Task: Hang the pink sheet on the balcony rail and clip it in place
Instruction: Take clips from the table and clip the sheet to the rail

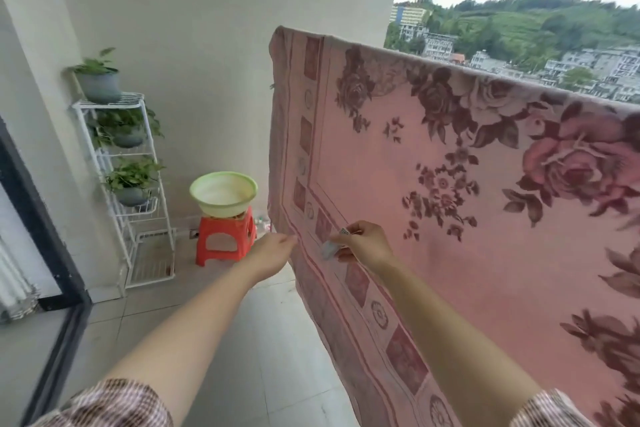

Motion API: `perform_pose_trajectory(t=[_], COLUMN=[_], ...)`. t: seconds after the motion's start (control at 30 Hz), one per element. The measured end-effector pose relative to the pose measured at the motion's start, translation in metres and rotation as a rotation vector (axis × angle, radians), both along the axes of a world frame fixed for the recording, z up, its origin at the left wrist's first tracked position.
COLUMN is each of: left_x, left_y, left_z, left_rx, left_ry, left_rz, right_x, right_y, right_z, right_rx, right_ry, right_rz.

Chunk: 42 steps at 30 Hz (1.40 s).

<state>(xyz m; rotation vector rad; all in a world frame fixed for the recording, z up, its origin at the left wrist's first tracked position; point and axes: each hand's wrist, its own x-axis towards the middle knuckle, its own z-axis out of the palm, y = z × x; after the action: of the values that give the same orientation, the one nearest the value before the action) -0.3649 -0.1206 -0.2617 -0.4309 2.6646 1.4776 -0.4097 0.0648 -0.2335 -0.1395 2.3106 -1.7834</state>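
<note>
Here, pink sheet (467, 184) draped, edge at left fingers (289, 240)

Sheet (450, 184) shows a pink ground, dark maroon rose print, and a border of maroon squares and pale circle motifs. Clip (329, 250): pale grey-white. Basin (223, 206): light green, white inside. Stool (225, 236): orange-red. Rack (104, 102): white wire. Pots (100, 88): grey. Sleeves (114, 402): brown-and-white check. Wall (207, 28): cream. Floor tiles (270, 340): pale grey.

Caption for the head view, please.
The pink sheet hangs draped; left hand at its side edge, right hand holding a pale clip.
</note>
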Motion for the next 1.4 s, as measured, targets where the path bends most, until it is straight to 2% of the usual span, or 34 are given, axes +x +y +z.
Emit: perform_pose_trajectory(t=[0.23,0.47,0.63,0.9,1.1,1.27,1.4], left_x=[-0.112,-0.205,-0.279,-0.445,-0.562,-0.658,-0.735], left_y=[-0.138,-0.241,-0.301,-0.393,-0.45,-0.481,-0.496], left_z=[0.001,-0.003,-0.024,-0.049,-0.059,-0.072,-0.082], left_rx=[0.422,0.576,0.603,0.591,0.55,0.68,0.789], left_ry=[-0.112,-0.124,-0.085,-0.133,-0.181,-0.121,-0.153], left_rz=[0.108,0.141,0.101,0.098,0.097,0.252,0.281], right_x=[-0.122,-0.218,-0.296,-0.463,-0.581,-0.67,-0.733], right_y=[-0.149,-0.268,-0.333,-0.415,-0.465,-0.493,-0.514], right_z=[-0.005,-0.015,-0.027,-0.058,-0.06,-0.055,-0.058], right_rx=[-0.13,-0.135,-0.11,-0.064,0.074,0.197,0.351], right_ry=[-0.072,-0.192,-0.225,-0.275,-0.282,-0.214,-0.161], right_rz=[0.0,0.028,0.082,0.083,0.092,0.071,0.066])
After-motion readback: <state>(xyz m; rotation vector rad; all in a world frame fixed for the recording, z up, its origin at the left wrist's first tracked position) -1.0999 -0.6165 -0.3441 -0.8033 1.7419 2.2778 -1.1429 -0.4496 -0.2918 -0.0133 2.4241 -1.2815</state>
